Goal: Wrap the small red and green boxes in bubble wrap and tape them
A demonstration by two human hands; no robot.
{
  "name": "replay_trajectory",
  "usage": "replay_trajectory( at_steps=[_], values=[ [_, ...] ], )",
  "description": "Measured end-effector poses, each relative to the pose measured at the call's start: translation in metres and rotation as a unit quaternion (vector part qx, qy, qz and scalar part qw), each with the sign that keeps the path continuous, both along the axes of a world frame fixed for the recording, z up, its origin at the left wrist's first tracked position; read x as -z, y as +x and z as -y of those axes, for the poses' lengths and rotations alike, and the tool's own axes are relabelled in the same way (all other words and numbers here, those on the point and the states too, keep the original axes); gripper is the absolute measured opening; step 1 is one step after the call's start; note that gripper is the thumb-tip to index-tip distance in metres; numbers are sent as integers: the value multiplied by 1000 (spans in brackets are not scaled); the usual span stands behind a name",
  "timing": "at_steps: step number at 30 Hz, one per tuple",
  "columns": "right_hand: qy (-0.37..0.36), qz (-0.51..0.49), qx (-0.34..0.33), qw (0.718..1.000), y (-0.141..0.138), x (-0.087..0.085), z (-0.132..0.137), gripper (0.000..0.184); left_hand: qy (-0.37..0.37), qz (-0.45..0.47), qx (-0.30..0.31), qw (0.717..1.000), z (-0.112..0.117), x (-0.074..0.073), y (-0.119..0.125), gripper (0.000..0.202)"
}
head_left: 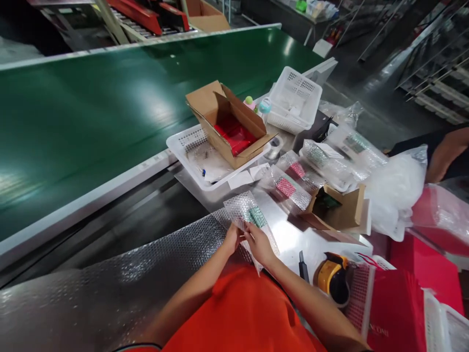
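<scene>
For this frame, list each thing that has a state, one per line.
left hand: gripping the bubble-wrap packet
right hand: gripping the same packet
bubble-wrap packet: wrapped around a green item
cardboard box: open, tilted in the white tray
small box: open
white basket: tilted

Small green patterned item wrapped in clear bubble-wrap sheet (249, 215), lying flat on the steel table's near edge, green part toward the far right end. Wrap's near end pinched between left hand (231, 239) and right hand (259, 246), both touching it.
</scene>
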State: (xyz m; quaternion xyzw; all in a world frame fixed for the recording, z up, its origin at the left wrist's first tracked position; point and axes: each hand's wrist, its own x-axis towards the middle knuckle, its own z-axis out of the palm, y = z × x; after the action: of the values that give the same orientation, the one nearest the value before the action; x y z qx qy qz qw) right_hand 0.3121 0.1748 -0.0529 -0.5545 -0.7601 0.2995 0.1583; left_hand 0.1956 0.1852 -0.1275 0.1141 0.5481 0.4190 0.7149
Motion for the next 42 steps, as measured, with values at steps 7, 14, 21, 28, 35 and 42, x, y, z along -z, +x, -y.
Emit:
replay_trajectory(
  at_steps=[7,14,21,28,35,42],
  values=[
    [35,163,-19,986,-32,22,23,27,26,-6,-44,999,6,-9,-29,62],
    [75,181,-28,980,-30,14,15,37,41,-92,-50,994,-7,17,-4,50],
    [-87,244,130,957,-2,-4,-52,98,18,-204,-101,974,-7,32,19,14],
    [-139,269,110,947,-6,-1,-55,91,-39,-347,-139,927,-7,31,24,18],
    [-161,261,102,946,-3,-4,-57,86,-8,-365,-68,929,-19,9,19,13],
    [-175,224,98,954,2,-5,-57,82,-17,-329,-52,943,-19,1,29,33]
  ],
)
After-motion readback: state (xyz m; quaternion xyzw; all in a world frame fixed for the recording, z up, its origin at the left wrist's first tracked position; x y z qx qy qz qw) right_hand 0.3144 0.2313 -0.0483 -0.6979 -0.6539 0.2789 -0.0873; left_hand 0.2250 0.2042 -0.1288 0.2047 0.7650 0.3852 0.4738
